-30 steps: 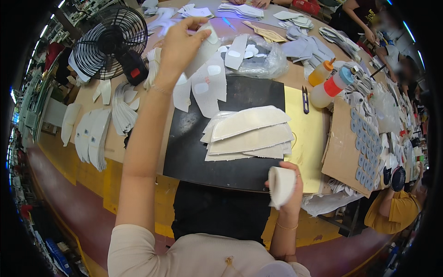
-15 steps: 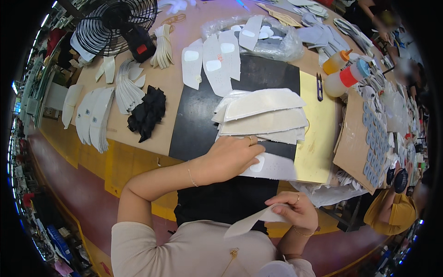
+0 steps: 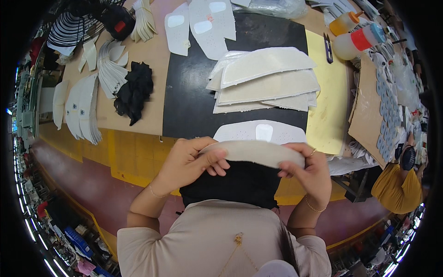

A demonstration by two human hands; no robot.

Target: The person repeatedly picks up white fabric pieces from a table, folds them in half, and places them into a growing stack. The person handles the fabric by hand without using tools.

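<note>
Since half a second ago the left hand [image 3: 191, 161] has come off the white piece on the black mat and now joins the right hand [image 3: 308, 171] on one cream curved piece [image 3: 254, 152], lifted up close to the body. Before, the right hand alone held that piece low, near the lap.

Left hand: fingers closed on the left end of the cream curved piece, thumb on top, fingertips curled under. Thin bracelet at the wrist.

Right hand: fingers closed on the right end of the same piece, ring showing on one finger, bracelet at the wrist.

Cream curved piece: held level between both hands, off the counter [image 3: 152, 69], above the near edge of the black mat [image 3: 194, 92] and over a black apron [image 3: 244, 184] at the person's front.

White perforated piece [image 3: 260, 131]: lies flat on the near edge of the black mat, just beyond the held piece, with a small pale patch at its middle.

Stack of cream panels [image 3: 265, 78]: fanned on the mat, farther out, well apart from the hands.

Two white cut pieces [image 3: 198, 23] lie at the far end of the mat. Black cloth bundle [image 3: 134, 92] sits on the bare wood left of the mat, beside fanned white pieces [image 3: 80, 108]. Yellow sheet [image 3: 327, 106] to the right of the mat; two squeeze bottles [image 3: 355, 34] beyond it. Fan [image 3: 69, 27] at the far left corner.
</note>
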